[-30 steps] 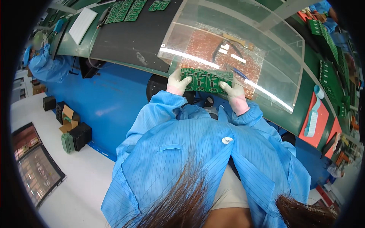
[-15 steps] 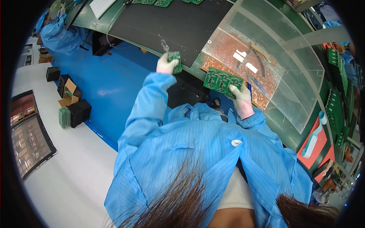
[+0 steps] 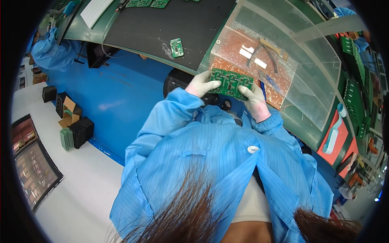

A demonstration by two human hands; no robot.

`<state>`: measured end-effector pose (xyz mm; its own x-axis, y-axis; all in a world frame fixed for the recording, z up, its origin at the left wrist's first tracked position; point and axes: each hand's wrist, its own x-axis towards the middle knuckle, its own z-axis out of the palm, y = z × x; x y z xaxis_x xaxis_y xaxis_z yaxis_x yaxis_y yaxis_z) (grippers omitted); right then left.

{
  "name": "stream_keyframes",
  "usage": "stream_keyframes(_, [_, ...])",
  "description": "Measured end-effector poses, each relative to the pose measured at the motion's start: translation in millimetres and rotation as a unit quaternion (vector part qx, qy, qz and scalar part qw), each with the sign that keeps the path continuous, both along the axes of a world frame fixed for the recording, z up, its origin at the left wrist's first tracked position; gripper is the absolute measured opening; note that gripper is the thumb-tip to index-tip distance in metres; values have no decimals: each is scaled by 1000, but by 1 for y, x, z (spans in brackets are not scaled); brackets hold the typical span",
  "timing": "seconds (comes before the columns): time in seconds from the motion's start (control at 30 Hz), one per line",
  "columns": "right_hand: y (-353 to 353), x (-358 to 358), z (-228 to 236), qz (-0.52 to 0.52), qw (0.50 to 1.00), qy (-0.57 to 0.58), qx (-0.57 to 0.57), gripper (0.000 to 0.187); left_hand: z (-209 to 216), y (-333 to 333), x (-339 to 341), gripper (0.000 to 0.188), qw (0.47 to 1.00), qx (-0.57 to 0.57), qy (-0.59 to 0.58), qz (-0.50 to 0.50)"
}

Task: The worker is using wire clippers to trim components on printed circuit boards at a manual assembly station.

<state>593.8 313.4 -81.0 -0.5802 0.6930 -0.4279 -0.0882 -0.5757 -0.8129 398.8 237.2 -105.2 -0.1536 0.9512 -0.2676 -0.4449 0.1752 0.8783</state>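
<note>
Both gloved hands hold one green circuit board panel (image 3: 229, 82) in front of me, at the bench's near edge. My left hand (image 3: 206, 84) grips its left end, thumb on top. On the right end, my right hand (image 3: 253, 97) is closed with its thumb over the components. A small separate circuit board (image 3: 176, 47) lies on the black mat (image 3: 162, 24), beside a bit of clear plastic or wire. Fingers under the panel are hidden.
Right of the panel, a clear plastic shield (image 3: 312, 77) stands over a crumb-strewn brown board with pliers (image 3: 267, 54) and white labels. More small boards (image 3: 160, 3) lie at the mat's far edge. A blue-handled brush (image 3: 333, 135) rests on red at right. At far left, another person (image 3: 54, 50) sits.
My left hand has let go of the small board, leaving it on the mat, and moved right to take the panel's left end. The right hand still holds the panel.
</note>
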Motion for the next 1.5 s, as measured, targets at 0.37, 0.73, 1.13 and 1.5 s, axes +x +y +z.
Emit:
stream_keyframes(0.37, [-12,-9,-20,20,967,-216,134,30,-11,-11,25,32,964,-105,214,118])
stream_keyframes(0.73, [-10,-7,-15,40,993,59,-92,28,-27,-26,-8,36,982,-50,-173,47])
stream_keyframes(1.13, [-13,-6,-4,32,982,125,-135,32,-37,47,-201,39,888,-151,395,182])
stream_keyframes(1.5, [-7,-7,9,24,991,98,-84,32,-14,15,-120,36,847,-139,506,85])
